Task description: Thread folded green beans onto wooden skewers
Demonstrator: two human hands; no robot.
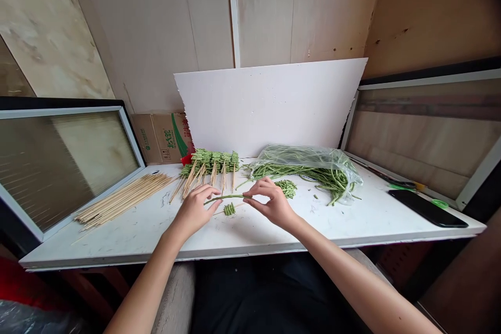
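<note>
Lightly pinched, one green bean (230, 197) spans from left hand (192, 213) to right hand (276, 204) above the white table (250, 237).
Gripping it at two places likely steadies it; just below lie threaded bean pieces (229, 210). Beyond, loaded skewers (215, 158) point bare ends nearer, perhaps for easy grasping. The right hand partly hides cut pieces (288, 188); the bean's right tip is unclear.

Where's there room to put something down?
The white tabletop is bare between the bagged beans and the phone, and along its near edge. It's crowded at the back, where skewered beans sit beside the bagged ones.
</note>
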